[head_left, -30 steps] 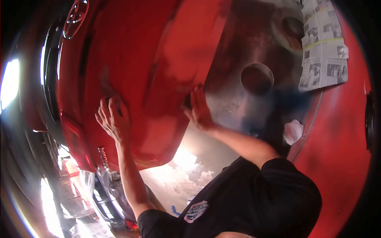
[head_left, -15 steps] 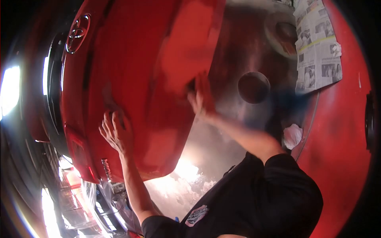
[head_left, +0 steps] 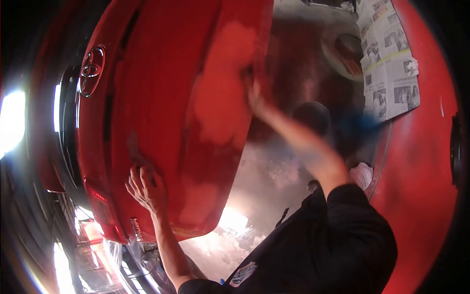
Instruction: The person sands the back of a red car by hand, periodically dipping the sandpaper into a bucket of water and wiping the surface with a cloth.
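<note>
A glossy red car trunk lid (head_left: 156,98) fills the left and middle of the head view. My left hand (head_left: 143,188) lies on its lower left part, fingers apart and slightly bent, with nothing in them. Beside the lid's right edge is my right hand (head_left: 254,93), smeared by motion. A small dark patch shows at its fingertips, and I cannot tell whether that is a pad or a reflection. Next to it spreads a lighter, matte orange-red area (head_left: 223,98) on the lid. An oval chrome emblem (head_left: 91,71) sits toward the upper left.
Newspaper sheets (head_left: 389,63) hang over another red panel (head_left: 416,161) on the right. A crumpled white wad (head_left: 361,175) lies near that panel. The grey floor (head_left: 269,171) shows between the two, with a bright glare. A red tail light (head_left: 100,208) is at lower left.
My right hand has swept up along the lid's right edge and is still blurred. My left hand stays on the lid, while the view has shifted slightly.
</note>
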Available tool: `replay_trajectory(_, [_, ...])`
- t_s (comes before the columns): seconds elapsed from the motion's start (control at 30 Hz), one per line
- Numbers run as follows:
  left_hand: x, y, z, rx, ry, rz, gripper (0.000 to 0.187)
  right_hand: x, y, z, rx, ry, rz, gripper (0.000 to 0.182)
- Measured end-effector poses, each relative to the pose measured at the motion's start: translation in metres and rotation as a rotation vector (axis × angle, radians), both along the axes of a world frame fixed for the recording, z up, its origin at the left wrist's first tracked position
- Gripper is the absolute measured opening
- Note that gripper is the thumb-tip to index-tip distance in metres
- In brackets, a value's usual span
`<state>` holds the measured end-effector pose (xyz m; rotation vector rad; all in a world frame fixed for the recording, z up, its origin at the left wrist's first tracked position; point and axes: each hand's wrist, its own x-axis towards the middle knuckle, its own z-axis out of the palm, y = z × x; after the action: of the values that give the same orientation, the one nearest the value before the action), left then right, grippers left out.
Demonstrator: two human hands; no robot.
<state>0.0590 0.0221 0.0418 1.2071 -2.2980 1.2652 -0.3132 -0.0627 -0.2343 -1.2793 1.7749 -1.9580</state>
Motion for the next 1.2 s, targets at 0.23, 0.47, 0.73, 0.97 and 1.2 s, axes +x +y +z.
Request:
replay_trajectory(0.23, [-0.003, 0.003, 0.001, 0.049, 0.022, 0.001, 0.042, 0.036, 0.035, 0.013, 0.051, -0.017, 0.020, 0.080])
replay_trajectory(0.47, [-0.005, -0.004, -0.002, 0.034, 0.005, -0.024, 0.042, -0.057, -0.039, -0.001, -0.007, 0.030, 0.014, 0.075])
replay_trajectory(0.73, [0.001, -0.004, -0.001, 0.052, 0.015, -0.035, 0.041, 0.035, 0.035, -0.003, 0.128, 0.125, 0.022, 0.074])
replay_trajectory(0.97, [0.010, -0.004, -0.004, 0.041, -0.020, 0.011, 0.042, -0.141, -0.131, -0.018, -0.164, -0.303, 0.017, 0.043])
replay_trajectory(1.2, [0.008, -0.004, -0.004, 0.058, -0.001, 0.013, 0.046, 0.036, 0.032, 0.010, 0.040, 0.021, 0.048, 0.071])
